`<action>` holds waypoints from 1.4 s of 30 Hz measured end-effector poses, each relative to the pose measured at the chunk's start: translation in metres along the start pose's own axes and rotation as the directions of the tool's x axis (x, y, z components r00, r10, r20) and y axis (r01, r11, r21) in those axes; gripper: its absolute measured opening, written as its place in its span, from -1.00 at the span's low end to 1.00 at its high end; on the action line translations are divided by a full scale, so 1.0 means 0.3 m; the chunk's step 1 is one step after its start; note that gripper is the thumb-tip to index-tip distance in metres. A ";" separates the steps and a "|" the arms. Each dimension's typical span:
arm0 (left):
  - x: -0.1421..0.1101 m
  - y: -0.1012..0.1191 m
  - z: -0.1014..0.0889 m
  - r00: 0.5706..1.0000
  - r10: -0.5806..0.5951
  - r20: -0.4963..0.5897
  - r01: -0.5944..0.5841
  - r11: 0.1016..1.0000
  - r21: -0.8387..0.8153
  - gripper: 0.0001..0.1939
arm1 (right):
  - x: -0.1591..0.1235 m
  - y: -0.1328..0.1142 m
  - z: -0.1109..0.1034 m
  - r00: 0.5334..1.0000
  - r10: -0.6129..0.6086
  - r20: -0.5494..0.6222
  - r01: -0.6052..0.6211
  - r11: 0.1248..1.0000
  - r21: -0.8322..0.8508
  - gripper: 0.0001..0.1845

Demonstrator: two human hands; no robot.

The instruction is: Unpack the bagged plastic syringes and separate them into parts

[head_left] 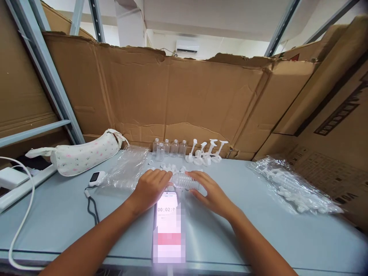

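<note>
Clear plastic marks this moment: you hold a small ribbed bottle (184,180) on its side just above the grey desk (258,237), left hand (151,188) grasping one end, right hand (208,191) cupped over the other, behind a phone timer (167,214). Loose caps (168,167) lie just beyond; fitting one looks the likely next move, needing a freed hand.
</note>
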State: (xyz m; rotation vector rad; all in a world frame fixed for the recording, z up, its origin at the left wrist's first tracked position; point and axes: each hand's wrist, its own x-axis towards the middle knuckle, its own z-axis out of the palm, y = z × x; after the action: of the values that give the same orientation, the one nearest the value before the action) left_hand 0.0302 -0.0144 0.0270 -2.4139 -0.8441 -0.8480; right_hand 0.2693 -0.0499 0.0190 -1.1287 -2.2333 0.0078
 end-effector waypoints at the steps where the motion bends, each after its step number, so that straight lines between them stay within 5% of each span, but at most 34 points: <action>1: 0.000 0.000 0.002 0.998 -0.051 0.045 0.053 0.998 -0.038 -0.68 | 0.000 0.001 0.005 1.000 -0.013 -0.011 0.013 1.000 -0.019 -0.50; 7: 0.003 0.004 0.002 0.854 -0.352 0.383 0.496 0.773 -0.396 -0.56 | 0.001 0.007 0.033 0.987 -0.109 -0.114 0.093 0.986 -0.138 -0.55; 10: 0.001 0.007 0.004 0.871 -0.369 0.324 0.485 0.749 -0.451 -0.76 | 0.001 0.010 0.035 0.989 -0.078 -0.125 0.059 0.986 -0.154 -0.56; 16: -0.009 -0.001 0.020 0.935 -0.290 0.205 0.348 0.867 -0.358 -0.83 | 0.003 -0.004 0.034 0.991 -0.054 -0.119 0.026 0.974 -0.224 -0.55; 20: 0.001 0.007 0.000 0.908 -0.319 0.274 0.402 0.848 -0.346 -0.77 | 0.007 -0.027 0.046 0.981 -0.072 -0.180 0.008 0.942 -0.336 -0.56; 24: 0.012 0.019 -0.014 0.807 -0.358 0.469 0.588 0.554 -0.589 -0.54 | 0.018 -0.026 0.048 0.943 -0.158 -0.291 0.001 0.880 -0.475 -0.60; 27: 0.012 0.021 -0.009 0.792 -0.288 0.538 0.610 0.392 -0.688 -0.48 | 0.049 0.002 0.037 0.907 -0.188 -0.377 -0.041 0.852 -0.522 -0.60; 33: 0.000 -0.001 0.022 0.914 -0.298 0.275 0.371 0.888 -0.272 -0.74 | 0.210 0.083 0.045 0.912 0.147 -0.383 -0.232 0.955 -0.185 -0.56; 37: -0.014 -0.031 0.052 0.911 -0.271 0.310 0.321 0.939 -0.125 -0.68 | 0.347 0.126 0.111 0.886 0.441 -0.140 -0.457 0.882 -0.113 -0.50; 42: -0.026 -0.053 0.081 0.885 -0.262 0.384 0.326 0.939 -0.111 -0.64 | 0.457 0.145 0.223 0.820 0.572 0.026 -0.562 0.813 -0.150 -0.61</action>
State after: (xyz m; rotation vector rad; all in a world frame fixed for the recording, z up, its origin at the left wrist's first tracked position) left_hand 0.0243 0.0079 0.0076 -2.6862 -1.3601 -0.6008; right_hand 0.2054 0.0950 0.0260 -1.8648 -1.8882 0.1469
